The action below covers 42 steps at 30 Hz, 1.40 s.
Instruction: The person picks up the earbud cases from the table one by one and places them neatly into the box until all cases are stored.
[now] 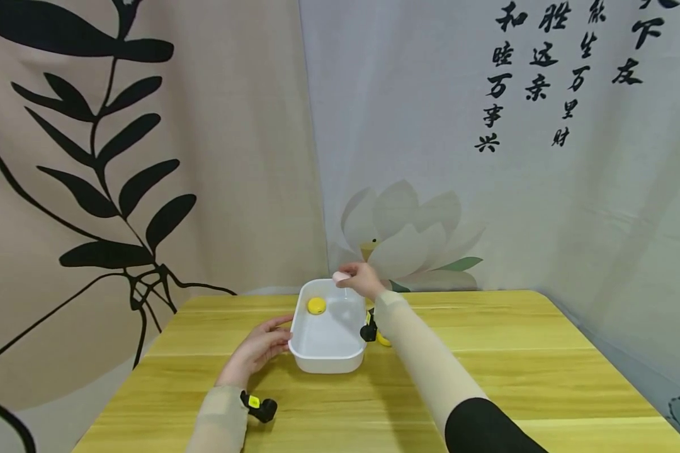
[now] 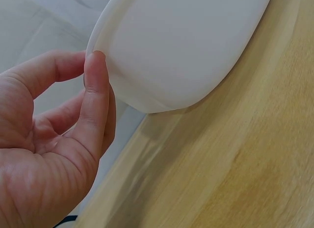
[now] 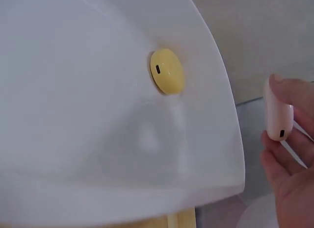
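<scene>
A white plastic box [image 1: 327, 363] with rounded corners stands on the table. My left hand [image 1: 263, 345] is at its left side, and in the left wrist view the thumb and fingers pinch its rim [image 2: 100, 37]. Inside the box, toward the far left, lies a yellow rounded case [image 1: 317, 306] with a small dark slot [image 3: 158, 69]. Above the far right corner, my right hand [image 1: 362, 280] holds a similar pale pink case [image 3: 277, 113] between thumb and fingers, apart from the box.
A yellow object [image 1: 383, 338] on the table [image 1: 515, 352] right of the box is mostly hidden by the right wrist and its camera [image 1: 368, 330]. Printed cloth [image 1: 249, 157] hangs behind the table's far edge.
</scene>
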Available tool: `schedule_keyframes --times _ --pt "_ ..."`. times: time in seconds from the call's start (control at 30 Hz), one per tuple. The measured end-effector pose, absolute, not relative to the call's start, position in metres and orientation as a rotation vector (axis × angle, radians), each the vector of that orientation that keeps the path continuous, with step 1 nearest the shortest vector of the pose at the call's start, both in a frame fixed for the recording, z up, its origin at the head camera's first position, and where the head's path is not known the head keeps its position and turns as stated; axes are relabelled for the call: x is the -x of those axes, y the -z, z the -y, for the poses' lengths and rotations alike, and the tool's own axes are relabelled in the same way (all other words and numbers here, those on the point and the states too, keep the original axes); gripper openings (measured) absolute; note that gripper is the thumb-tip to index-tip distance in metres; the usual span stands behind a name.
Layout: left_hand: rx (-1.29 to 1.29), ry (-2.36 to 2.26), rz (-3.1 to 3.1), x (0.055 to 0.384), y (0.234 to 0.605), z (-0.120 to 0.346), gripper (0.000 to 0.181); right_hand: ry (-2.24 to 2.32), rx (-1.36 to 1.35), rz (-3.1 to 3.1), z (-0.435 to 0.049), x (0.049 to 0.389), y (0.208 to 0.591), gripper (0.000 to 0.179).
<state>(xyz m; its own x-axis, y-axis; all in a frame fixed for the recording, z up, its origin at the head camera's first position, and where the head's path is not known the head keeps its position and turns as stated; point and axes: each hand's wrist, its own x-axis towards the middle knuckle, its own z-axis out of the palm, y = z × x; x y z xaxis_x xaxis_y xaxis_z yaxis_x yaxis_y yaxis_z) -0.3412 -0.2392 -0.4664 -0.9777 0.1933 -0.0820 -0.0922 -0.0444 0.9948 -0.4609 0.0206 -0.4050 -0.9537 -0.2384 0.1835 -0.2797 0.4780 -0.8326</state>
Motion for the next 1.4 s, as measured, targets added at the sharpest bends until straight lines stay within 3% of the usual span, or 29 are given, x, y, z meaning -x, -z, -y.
schedule_keyframes --times 1.4 --pt "-0.145 -2.152 -2.013 0.339 0.465 0.240 0.056 -1.474 -0.292 2.758 0.011 0.463 0.423 0.041"
